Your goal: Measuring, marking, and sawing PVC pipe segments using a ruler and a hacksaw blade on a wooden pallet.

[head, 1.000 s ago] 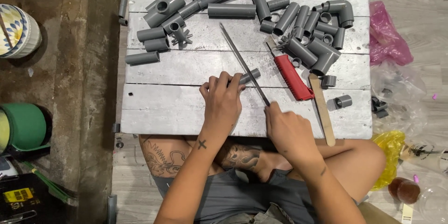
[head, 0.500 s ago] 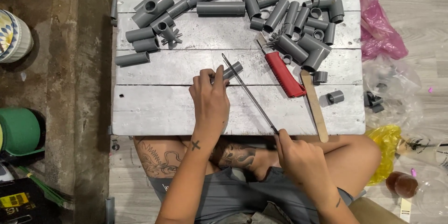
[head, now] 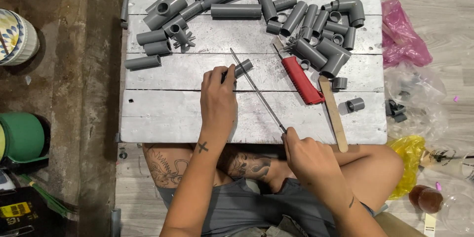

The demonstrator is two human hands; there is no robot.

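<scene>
Your left hand [head: 217, 100] pins a short grey pipe piece [head: 241, 68] flat on the grey board table [head: 163, 113], near the middle of the board, fingers curled over its near end so only the far end shows. Your right hand [head: 307, 154] is closed around the handle of a long thin metal file [head: 256, 91], right at the near edge of the board, with the blade slanting up across the pipe piece. That piece looks like rigid plastic: light, stiff and smooth, so it will likely roll or slip under a stroke unless you press down hard and hold it close to the worked end. The file is slim and may flex, so grip it low on the handle. Just right of the blade lie a red-handled tool [head: 302, 79] and a flat wooden stick [head: 332, 111], leaving little room on that side. The heap of grey pipe fittings [head: 316, 30] fills the far edge, while the near left corner offers open board.
</scene>
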